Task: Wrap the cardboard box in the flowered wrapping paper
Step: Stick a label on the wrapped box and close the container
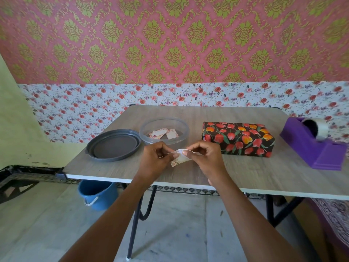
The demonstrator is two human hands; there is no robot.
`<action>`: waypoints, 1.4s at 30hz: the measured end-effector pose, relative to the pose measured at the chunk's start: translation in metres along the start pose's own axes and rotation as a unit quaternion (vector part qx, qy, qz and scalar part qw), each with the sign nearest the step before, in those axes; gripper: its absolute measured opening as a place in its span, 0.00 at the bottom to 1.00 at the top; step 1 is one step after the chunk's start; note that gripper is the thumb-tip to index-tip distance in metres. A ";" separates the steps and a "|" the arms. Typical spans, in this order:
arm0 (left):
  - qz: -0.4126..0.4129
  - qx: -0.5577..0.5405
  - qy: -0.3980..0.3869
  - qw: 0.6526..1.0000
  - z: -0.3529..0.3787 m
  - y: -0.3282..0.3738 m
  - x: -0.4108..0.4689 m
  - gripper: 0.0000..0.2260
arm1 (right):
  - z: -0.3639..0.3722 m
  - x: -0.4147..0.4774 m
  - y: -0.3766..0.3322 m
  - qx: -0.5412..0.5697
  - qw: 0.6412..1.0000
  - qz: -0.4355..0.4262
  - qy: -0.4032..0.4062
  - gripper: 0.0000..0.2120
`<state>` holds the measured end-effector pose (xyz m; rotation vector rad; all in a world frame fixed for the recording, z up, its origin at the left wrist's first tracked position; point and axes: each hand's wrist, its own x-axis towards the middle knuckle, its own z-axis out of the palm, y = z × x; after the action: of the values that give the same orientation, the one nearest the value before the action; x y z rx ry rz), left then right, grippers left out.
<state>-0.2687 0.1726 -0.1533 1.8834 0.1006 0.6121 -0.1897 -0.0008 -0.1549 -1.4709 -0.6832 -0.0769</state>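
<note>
We are pinching a limp paper label (179,158) between the fingertips of left hand (157,157) and right hand (206,157), while the wrapped box (238,138) is lying on the table (245,173) just to their right, probably light, stiff and slick, best gripped across its long sides.

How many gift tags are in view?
3: one tag pinched between left hand and right hand; two tags overlapping in the clear bowl; others may hide beneath.

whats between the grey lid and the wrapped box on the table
In the head view, a clear round tub holding a few small flowered cards sits between the grey lid and the wrapped box.
</note>
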 end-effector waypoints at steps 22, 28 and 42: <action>0.054 -0.053 0.065 0.995 -0.003 -0.005 0.002 0.12 | -0.003 0.001 0.010 -0.120 0.981 -0.133 0.072 0.12; 0.044 -0.123 0.050 0.990 -0.002 -0.005 0.001 0.07 | -0.001 0.000 0.010 -0.125 0.986 -0.099 0.056 0.09; 0.029 -0.102 0.041 0.993 -0.003 -0.002 0.000 0.06 | 0.002 -0.001 -0.002 -0.084 0.995 -0.016 0.046 0.07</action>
<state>-0.2693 0.1759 -0.1540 1.6679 0.0355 0.7123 -0.1923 -0.0001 -0.1539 -1.6073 -0.6369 -0.2314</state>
